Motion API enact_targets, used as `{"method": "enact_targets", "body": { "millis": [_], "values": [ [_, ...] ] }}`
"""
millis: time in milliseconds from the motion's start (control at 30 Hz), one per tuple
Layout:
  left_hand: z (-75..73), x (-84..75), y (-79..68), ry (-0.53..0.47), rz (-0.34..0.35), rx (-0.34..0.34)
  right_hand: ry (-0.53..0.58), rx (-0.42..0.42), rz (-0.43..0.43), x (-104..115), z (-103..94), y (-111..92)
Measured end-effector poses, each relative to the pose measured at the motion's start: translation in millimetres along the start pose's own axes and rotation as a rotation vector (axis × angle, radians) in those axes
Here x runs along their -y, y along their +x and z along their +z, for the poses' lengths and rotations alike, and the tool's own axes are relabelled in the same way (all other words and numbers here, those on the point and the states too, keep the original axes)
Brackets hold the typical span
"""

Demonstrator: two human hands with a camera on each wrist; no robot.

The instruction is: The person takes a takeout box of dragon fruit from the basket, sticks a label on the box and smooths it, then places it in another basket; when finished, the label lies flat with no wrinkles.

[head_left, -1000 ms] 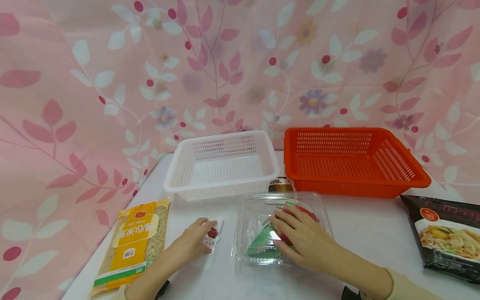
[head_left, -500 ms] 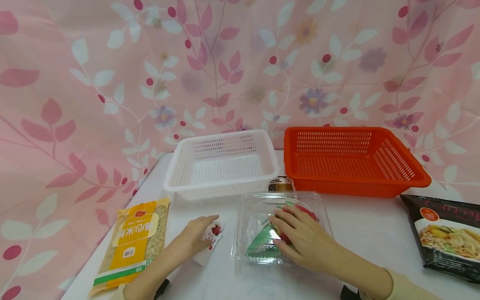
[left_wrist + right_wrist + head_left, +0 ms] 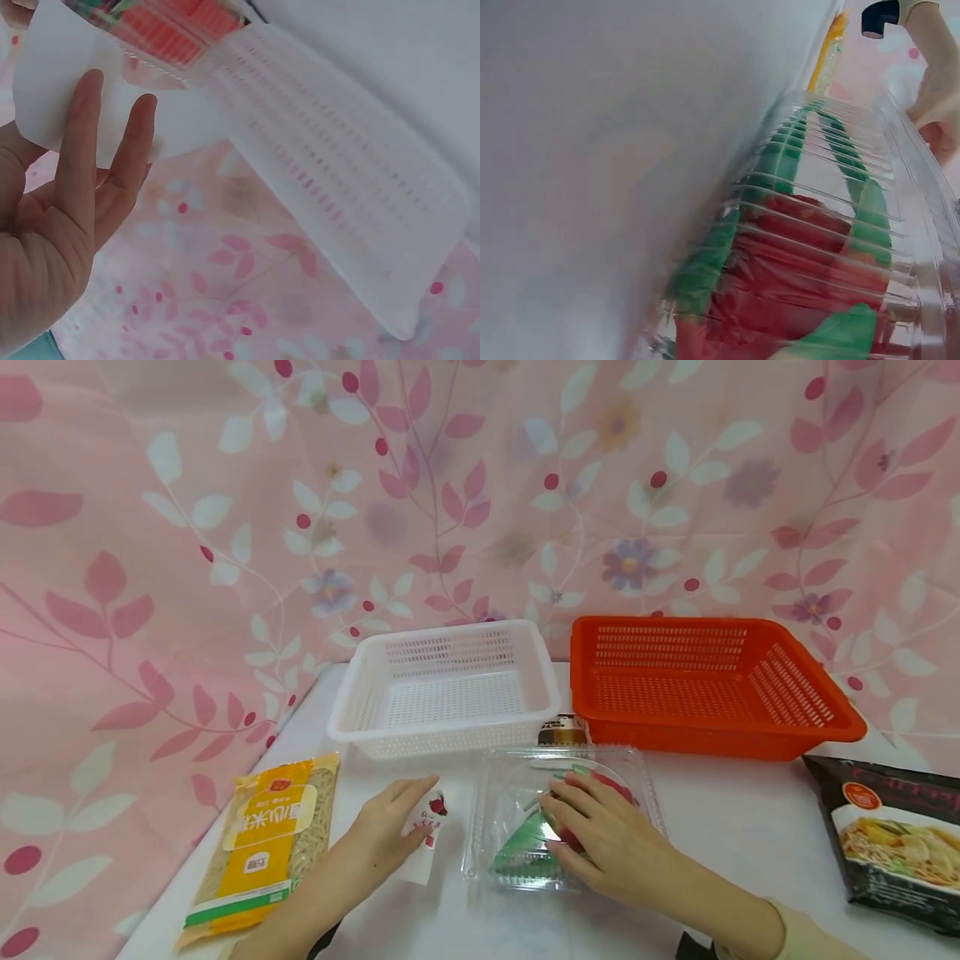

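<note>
My left hand (image 3: 378,839) holds a small white packet (image 3: 429,827), printed with a red fruit and writing, between thumb and fingers. In the left wrist view the blank side of the packet (image 3: 52,82) lies against the fingers. My right hand (image 3: 618,839) rests on a clear plastic clamshell box (image 3: 487,802), its fingers spread and lightly bent over the lid. Inside the box are red and green things, partly hidden by that hand. The right wrist view looks along the ridged side of the box (image 3: 900,255), with the red and green contents behind it.
A white basket (image 3: 442,739) and a red-orange basket (image 3: 697,735) stand at the back, with a small brown-labelled container (image 3: 562,731) between them. A yellow noodle bag (image 3: 262,852) lies at left, a black noodle bag (image 3: 892,843) at right. A patterned pink curtain (image 3: 465,485) hangs behind.
The white packet has turned in my left hand, first tilting, then coming more upright with its printed face showing. The left thumb and fingers have shifted on it. The right hand stays on the box.
</note>
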State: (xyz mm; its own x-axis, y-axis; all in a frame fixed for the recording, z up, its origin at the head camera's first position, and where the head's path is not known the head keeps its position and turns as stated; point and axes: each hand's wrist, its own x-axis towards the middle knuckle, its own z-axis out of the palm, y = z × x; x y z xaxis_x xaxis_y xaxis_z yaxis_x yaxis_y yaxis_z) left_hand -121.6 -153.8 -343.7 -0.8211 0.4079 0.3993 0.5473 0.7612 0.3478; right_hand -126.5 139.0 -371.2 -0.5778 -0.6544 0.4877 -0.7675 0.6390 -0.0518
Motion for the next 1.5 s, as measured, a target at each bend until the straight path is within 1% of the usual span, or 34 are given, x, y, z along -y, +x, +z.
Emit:
{"method": "enact_targets", "body": {
  "millis": [67, 167, 233, 333, 467, 533, 633, 733, 900, 1067, 1133, 1367, 1500],
  "values": [
    [-1.7, -8.5, 2.1, 0.006, 0.123, -0.066, 0.023, 0.003, 0.024, -0.5, -3.4, 0.2],
    [-3.9, -21.7, 7.2, 0.0, 0.245, -0.154, 0.058, -0.04, 0.044, -2.3, -10.6, 3.1],
    [-4.6, -29.9, 11.0, -0.017, 0.292, -0.183, 0.076, -0.09, 0.041, -3.4, -15.2, 5.9],
    [-4.8, -40.4, 17.2, -0.041, 0.326, -0.185, 0.108, -0.152, 0.018, -3.9, -22.1, 9.9],
    [-3.0, -49.6, 26.7, -0.062, 0.354, -0.168, 0.134, -0.238, -0.028, -2.6, -28.1, 15.5],
    [-1.7, -53.7, 31.4, -0.088, 0.372, -0.155, 0.138, -0.303, -0.061, -1.1, -29.5, 19.1],
    [1.0, -60.0, 37.7, -0.124, 0.389, -0.125, 0.145, -0.396, -0.108, 0.9, -30.4, 24.7],
    [3.5, -66.6, 42.9, -0.149, 0.398, -0.088, 0.147, -0.456, -0.126, 2.5, -30.8, 28.5],
    [7.8, -74.8, 50.2, -0.162, 0.427, -0.056, 0.151, -0.517, -0.134, 3.1, -32.1, 30.7],
    [9.7, -79.4, 53.7, -0.174, 0.446, -0.055, 0.151, -0.577, -0.158, 2.2, -33.7, 31.1],
    [9.5, -80.5, 54.1, -0.179, 0.448, -0.052, 0.152, -0.582, -0.152, 1.9, -34.5, 30.5],
    [9.6, -81.7, 54.3, -0.186, 0.42, -0.033, 0.136, -0.608, -0.148, -0.8, -35.9, 29.5],
    [10.3, -82.0, 54.6, -0.214, 0.375, -0.007, 0.13, -0.622, -0.153, -1.1, -38.0, 29.4]
  ]
}}
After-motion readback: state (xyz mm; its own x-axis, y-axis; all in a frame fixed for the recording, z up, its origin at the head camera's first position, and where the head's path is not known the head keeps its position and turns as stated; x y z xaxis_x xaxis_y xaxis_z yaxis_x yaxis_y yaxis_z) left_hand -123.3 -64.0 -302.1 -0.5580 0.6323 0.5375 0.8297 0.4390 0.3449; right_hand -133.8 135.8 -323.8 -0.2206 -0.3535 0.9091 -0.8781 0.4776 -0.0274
